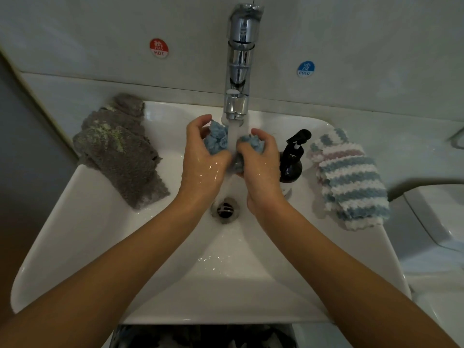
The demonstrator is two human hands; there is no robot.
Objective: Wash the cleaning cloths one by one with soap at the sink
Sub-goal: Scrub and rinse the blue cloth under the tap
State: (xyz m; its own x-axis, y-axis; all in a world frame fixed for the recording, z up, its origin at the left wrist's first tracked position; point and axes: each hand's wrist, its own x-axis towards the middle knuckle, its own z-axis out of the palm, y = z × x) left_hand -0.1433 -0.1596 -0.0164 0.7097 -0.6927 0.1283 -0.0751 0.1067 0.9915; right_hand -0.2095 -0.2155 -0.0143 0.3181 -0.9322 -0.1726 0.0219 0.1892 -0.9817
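Blue cloth (pixel 218 139) sits bunched between both hands under the running tap (pixel 237 71), over the sink (pixel 100 222). Left hand (pixel 203 156) grips one wad of it with curled fingers; right hand (pixel 261 159) clutches the other. Left of the left hand lies a grey cloth (pixel 120 151). Just right of the right hand stands a black soap pump (pixel 292 159), with a striped cloth (pixel 349 179) beyond.

I see the faucet (pixel 240 71) behind the sink (pixel 100 222). One cloth pile (pixel 120 149) lies on its left rim. A second cloth pile (pixel 349 179) lies right, beside the soap dispenser (pixel 292 162).
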